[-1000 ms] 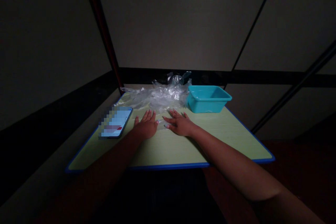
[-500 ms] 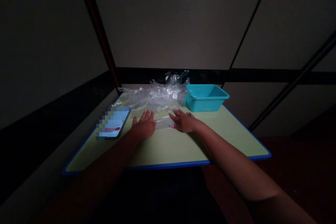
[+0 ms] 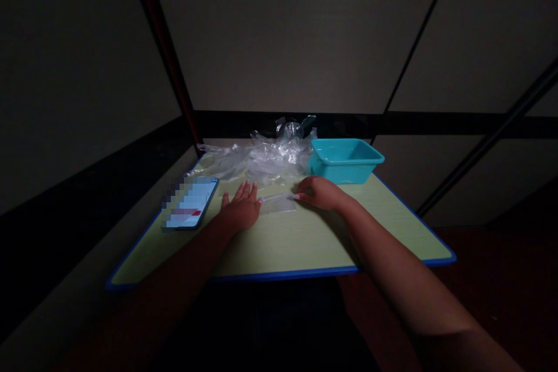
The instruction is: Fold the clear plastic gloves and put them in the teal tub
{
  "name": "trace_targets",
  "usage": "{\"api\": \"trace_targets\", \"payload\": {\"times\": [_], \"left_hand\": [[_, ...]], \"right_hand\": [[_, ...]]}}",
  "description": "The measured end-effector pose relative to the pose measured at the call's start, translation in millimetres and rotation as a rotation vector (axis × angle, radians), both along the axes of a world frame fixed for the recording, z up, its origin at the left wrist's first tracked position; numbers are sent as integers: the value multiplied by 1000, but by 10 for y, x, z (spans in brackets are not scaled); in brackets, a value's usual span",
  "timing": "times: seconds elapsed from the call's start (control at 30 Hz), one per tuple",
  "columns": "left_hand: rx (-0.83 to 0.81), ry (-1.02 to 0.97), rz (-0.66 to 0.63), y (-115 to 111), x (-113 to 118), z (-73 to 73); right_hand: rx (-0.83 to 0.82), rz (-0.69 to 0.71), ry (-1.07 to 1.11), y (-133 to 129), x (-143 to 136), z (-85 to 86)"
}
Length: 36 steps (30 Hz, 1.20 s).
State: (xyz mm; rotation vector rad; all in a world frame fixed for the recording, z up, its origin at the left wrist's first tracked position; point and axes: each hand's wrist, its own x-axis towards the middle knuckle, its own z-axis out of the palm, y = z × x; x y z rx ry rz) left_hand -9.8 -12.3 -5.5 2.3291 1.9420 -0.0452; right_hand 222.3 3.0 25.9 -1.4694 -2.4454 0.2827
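Observation:
A clear plastic bag (image 3: 279, 204) lies flattened on the pale table between my hands. My left hand (image 3: 240, 209) is spread flat, its fingers pressing down on the bag's left part. At the bag's right end, my right hand (image 3: 319, 193) pinches its edge between thumb and fingers, and the edge looks slightly lifted there. Behind both hands a loose heap of crumpled clear plastic bags (image 3: 272, 157) spreads across the back of the table.
A turquoise plastic basin (image 3: 349, 173) stands at the back right, close to my right hand. To the left lies a phone (image 3: 192, 203) with its screen lit, partly blurred. The table (image 3: 288, 250) has a blue edge, and wall panels rise behind it.
My right hand has gone from lying spread on the bag to pinching its right edge, shifting slightly to the right. My left hand stays flat in place.

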Motion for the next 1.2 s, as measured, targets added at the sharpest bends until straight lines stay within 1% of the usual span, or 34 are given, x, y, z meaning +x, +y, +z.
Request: {"api": "trace_targets", "payload": {"times": [0.07, 0.17, 0.23, 0.27, 0.3, 0.33, 0.37, 0.43, 0.47, 0.53, 0.67, 0.73, 0.8, 1.0, 1.1, 1.2], "left_hand": [[-2, 1, 5, 1, 0, 1], [-5, 1, 5, 1, 0, 6], [-9, 3, 1, -2, 2, 13], [-12, 5, 0, -5, 3, 18], [-14, 8, 1, -8, 5, 22], [-15, 10, 4, -12, 8, 25], [-16, 11, 8, -15, 10, 27], [-14, 7, 14, -21, 14, 28], [-11, 4, 17, -22, 15, 26], [-4, 0, 16, -21, 16, 18], [13, 3, 10, -17, 15, 5], [14, 9, 11, -17, 16, 7], [9, 12, 8, -19, 16, 12], [2, -11, 12, -21, 12, 18], [11, -19, 8, -22, 7, 14], [23, -16, 1, -22, 4, 14]], "right_hand": [[-59, -42, 262, 41, -4, -19], [-245, -146, 688, 78, -57, -66], [-344, -192, 875, 84, -102, -100], [-352, -200, 908, 81, -124, -116], [-316, -194, 896, 73, -148, -131], [-238, -165, 845, 59, -173, -145], [-135, -109, 761, 39, -202, -157], [65, 48, 546, -20, -276, -179], [118, 130, 436, -56, -321, -188], [105, 206, 251, -132, -420, -205], [-19, 289, -47, -231, -564, -237], [-61, 291, -129, -245, -578, -243], [-91, 256, -170, -247, -560, -234], [-158, 116, -224, -276, -465, -160], [-166, 47, -246, -293, -440, -136], [-166, 6, -267, -301, -427, -131]]}}
